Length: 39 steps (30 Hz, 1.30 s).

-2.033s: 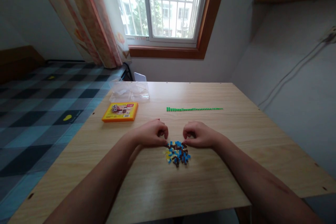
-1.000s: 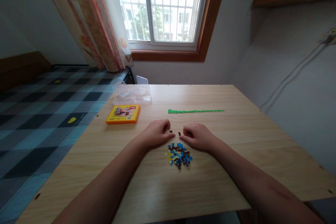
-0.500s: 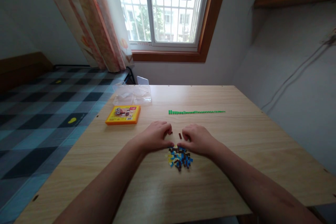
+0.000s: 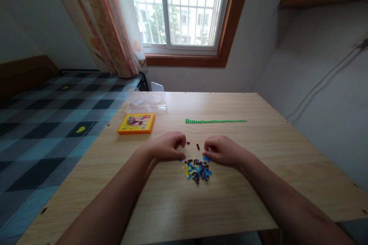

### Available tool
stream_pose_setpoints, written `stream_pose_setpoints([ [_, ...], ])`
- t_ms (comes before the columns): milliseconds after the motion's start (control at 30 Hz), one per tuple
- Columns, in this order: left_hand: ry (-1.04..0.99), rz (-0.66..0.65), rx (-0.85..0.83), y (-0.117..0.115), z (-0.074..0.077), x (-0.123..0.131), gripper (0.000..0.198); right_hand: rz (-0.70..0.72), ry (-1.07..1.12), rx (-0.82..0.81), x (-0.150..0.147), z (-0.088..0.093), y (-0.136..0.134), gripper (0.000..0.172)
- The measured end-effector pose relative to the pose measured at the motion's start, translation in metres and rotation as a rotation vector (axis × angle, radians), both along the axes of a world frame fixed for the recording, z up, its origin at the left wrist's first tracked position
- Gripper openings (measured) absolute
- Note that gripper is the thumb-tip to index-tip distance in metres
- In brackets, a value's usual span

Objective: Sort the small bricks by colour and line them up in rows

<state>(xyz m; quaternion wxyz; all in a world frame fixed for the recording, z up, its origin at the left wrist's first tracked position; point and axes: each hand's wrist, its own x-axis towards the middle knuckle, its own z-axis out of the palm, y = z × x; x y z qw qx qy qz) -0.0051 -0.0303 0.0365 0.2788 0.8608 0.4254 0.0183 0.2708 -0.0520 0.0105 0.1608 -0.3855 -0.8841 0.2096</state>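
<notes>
A loose pile of small building bricks [image 4: 198,170], brown, blue and pale yellow, lies on the table between my forearms. My left hand [image 4: 168,146] rests at the pile's upper left with fingers curled and the thumb apart from them. By its thumb tip is a small blue brick [image 4: 181,160]. At the upper right of the pile, my right hand [image 4: 222,150] has bent fingers and a gap to the thumb, which is at some blue bricks [image 4: 206,158]. A short brown brick [image 4: 188,143] and a longer brown brick [image 4: 197,146] lie between the hands. Neither hand visibly holds anything.
Beyond the hands, a long row of green bricks [image 4: 215,121] runs across the wooden table [image 4: 230,206]. To the left are a yellow-orange box [image 4: 136,123] and clear plastic trays [image 4: 146,102]. A bed [image 4: 57,122] stands beside the table's left edge.
My hands have drawn apart, left hand leftward and right hand rightward. The two brown bricks between them now show fully, and blue bricks show at both thumbs.
</notes>
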Motion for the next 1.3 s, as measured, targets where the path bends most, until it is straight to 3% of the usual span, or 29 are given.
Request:
stream_pose_setpoints([
  [100,-0.002,-0.009,0.049,-0.004,0.002,0.003,0.028,0.122,0.094,-0.022,-0.003,0.001,-0.004,0.015],
  [300,0.024,-0.017,0.132,-0.013,0.005,0.01,0.033,0.236,0.055,-0.026,-0.007,0.009,-0.011,0.021],
  [633,0.06,-0.049,0.204,-0.016,0.002,0.014,0.034,0.198,0.039,-0.019,-0.005,0.006,-0.011,0.018],
  [800,0.045,-0.05,0.202,-0.014,0.002,0.013,0.025,0.266,0.048,-0.013,-0.011,0.01,-0.013,0.023],
  [1300,0.069,-0.074,0.218,-0.012,-0.001,0.012,0.035,0.236,-0.003,-0.026,-0.002,0.004,-0.003,0.034],
])
